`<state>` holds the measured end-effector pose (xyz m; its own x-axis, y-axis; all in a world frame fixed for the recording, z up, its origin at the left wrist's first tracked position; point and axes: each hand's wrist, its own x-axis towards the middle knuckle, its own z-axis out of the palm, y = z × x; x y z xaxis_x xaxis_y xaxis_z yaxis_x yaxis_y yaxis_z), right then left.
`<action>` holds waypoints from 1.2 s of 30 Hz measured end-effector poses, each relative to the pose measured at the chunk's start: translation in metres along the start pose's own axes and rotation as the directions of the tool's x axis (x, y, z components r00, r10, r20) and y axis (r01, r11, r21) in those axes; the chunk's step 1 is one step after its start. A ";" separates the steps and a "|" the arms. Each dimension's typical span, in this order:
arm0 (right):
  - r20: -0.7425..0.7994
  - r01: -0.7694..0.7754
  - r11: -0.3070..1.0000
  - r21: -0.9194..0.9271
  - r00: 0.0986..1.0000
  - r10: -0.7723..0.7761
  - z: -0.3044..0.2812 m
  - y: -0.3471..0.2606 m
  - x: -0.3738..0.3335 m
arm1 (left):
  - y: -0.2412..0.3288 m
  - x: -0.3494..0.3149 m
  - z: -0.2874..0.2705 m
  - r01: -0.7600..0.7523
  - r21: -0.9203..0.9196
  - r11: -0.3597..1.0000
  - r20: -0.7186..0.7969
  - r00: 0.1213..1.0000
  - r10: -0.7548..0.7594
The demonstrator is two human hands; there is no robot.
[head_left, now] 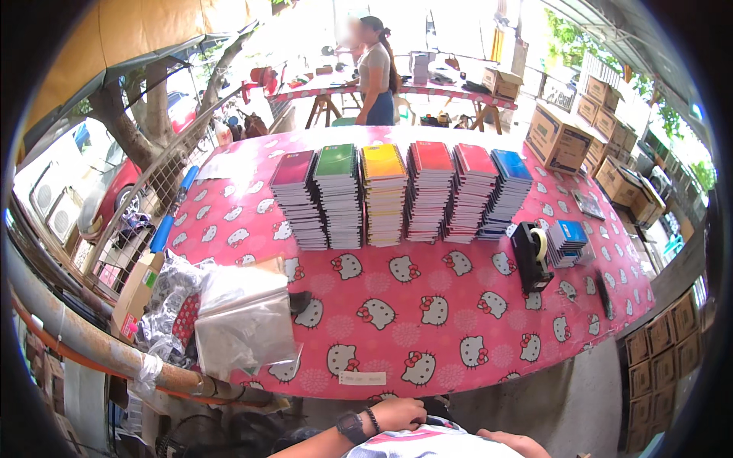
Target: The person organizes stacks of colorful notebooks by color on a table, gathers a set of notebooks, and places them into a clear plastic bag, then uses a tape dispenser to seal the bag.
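Observation:
My left hand (pixel 401 414), with a dark watch and beaded bracelet at the wrist, rests against my body just below the table's near edge. Its fingers are curled in; whatever they may hold is hidden. Only part of my right hand (pixel 513 441) shows at the bottom edge, its fingers out of sight. Six tall stacks of spiral notebooks stand in a row across the table: maroon (pixel 293 168), green (pixel 336 162), yellow (pixel 382 162), red (pixel 432 157), another red (pixel 475 160) and blue (pixel 511 166). Neither hand touches them.
Clear plastic sleeves (pixel 244 320) lie at the left beside crumpled plastic (pixel 172 298). A black tape dispenser (pixel 532 259) and a short blue notebook stack (pixel 569 237) stand at the right. A paper strip (pixel 363 378) lies at the near edge. Cartons (pixel 557 137) and a person (pixel 378 72) are beyond.

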<state>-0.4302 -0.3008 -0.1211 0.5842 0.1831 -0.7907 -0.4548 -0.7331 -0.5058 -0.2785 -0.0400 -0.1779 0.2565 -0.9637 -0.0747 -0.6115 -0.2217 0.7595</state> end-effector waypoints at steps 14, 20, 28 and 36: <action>-0.463 0.388 0.916 -0.099 0.797 -0.388 0.022 0.000 0.035 | -0.008 -0.018 -0.007 0.078 -0.222 0.972 -0.095 0.990 -0.101; -0.078 0.302 0.952 -0.042 0.949 -0.304 -0.023 -0.032 0.044 | -0.004 -0.040 -0.019 0.001 -0.345 0.938 -0.248 0.964 -0.092; -0.270 0.610 0.725 -0.320 0.675 -0.687 -0.071 -0.122 0.094 | -0.120 -0.133 -0.072 0.661 -0.113 0.742 -0.974 0.073 -0.213; 0.120 0.792 0.456 -0.407 0.541 -0.833 -0.061 -0.192 0.148 | -0.172 -0.189 -0.062 0.803 -0.181 0.567 -0.976 -0.075 -0.206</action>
<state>-0.2156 -0.1728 -0.1202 0.6138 0.7880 -0.0480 0.5289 -0.4556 -0.7160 -0.1755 0.1898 -0.2544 0.8370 0.2634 0.4796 -0.0050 -0.8728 0.4880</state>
